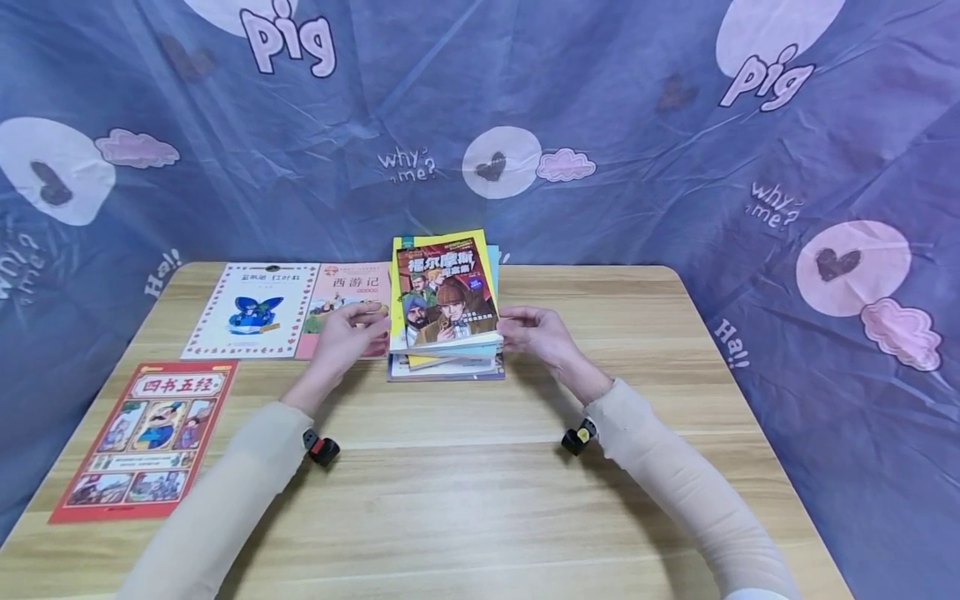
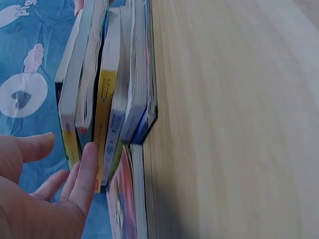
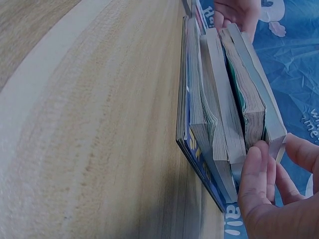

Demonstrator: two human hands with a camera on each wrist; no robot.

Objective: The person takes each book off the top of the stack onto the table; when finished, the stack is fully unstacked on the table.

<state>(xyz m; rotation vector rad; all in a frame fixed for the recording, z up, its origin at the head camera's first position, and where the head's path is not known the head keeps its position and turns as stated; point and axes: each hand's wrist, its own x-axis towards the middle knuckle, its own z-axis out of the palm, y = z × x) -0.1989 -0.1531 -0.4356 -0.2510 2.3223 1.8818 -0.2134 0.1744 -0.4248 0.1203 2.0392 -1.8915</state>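
A stack point(image 1: 446, 292) of at least six rectangular paperbacks, unevenly layered, is set on the wood-grained bench point(image 1: 442, 483). At its left side, the left hand point(image 1: 348, 333) is held straight-fingered, thumb spread; by the right hand point(image 1: 540, 333), page edges are touched, though whether anything is pinched cannot be told. Three single books, one white point(image 1: 255, 312), one pink point(image 1: 352, 287), one red point(image 1: 142, 442), are laid flat leftward. Wrinkled blue cloth point(image 1: 615, 208) is hung behind.

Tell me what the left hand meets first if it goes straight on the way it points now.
Most likely the left side of the book stack, right beside the left hand; whether they touch is hard to tell.
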